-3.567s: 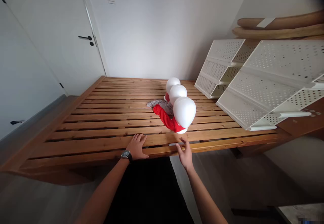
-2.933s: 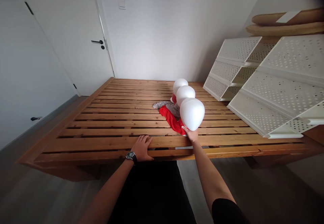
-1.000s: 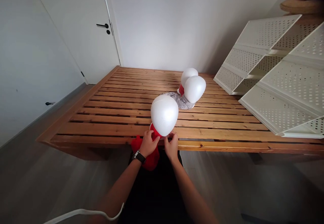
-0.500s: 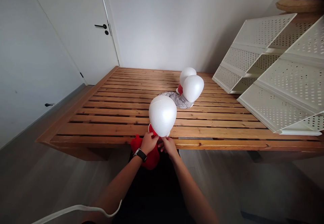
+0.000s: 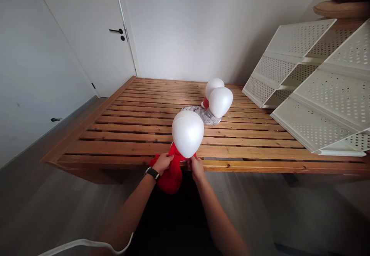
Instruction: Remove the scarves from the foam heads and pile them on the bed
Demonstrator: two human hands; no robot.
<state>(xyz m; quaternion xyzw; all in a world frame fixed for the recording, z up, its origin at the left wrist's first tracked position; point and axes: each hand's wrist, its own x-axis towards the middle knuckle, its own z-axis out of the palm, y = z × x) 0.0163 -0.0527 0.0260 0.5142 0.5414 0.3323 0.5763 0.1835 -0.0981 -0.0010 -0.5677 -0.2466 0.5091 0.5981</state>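
A white foam head [image 5: 187,133] stands at the near edge of the slatted wooden bed frame [image 5: 121,132]. A red cloth [image 5: 171,174] wraps its neck and hangs down over the edge. My left hand [image 5: 162,162], with a watch on the wrist, grips the red cloth left of the neck. My right hand [image 5: 196,167] pinches the same cloth at the right side of the neck. Two more white foam heads [image 5: 220,101] stand farther back, with a grey cloth [image 5: 202,114] lying by them.
White perforated shelf units [image 5: 312,82] lean across the right side of the frame. A white door [image 5: 95,32] with a black handle is at the back left. A white cable [image 5: 81,244] crosses the bottom left. Grey floor surrounds the frame.
The near foam head was pulled from beside the other two to the front edge. Both hands have since spread apart on the red cloth at its neck.
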